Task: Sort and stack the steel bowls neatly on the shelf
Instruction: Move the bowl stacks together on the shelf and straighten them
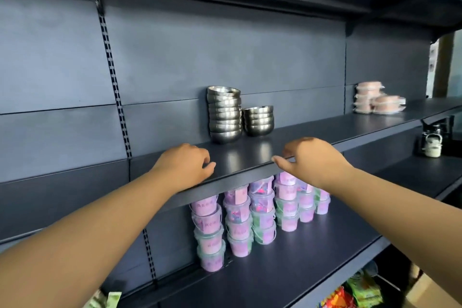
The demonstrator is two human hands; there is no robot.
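Observation:
Two stacks of steel bowls stand side by side near the back of the dark shelf (312, 130). The taller stack (224, 114) holds several bowls and leans slightly at the top. The shorter stack (258, 120) stands just to its right, touching it or nearly so. My left hand (186, 165) hovers at the shelf's front edge, left of the stacks, fingers loosely curled and holding nothing. My right hand (308, 157) is at the front edge to the right, fingers loosely bent, also empty. Both hands are well in front of the bowls.
Pink lidded containers (377, 99) are stacked at the right end of the same shelf. Stacks of small pink and purple tubs (252, 215) fill the shelf below. A white kettle (432, 148) sits far right. Snack packets (350, 292) lie at the bottom.

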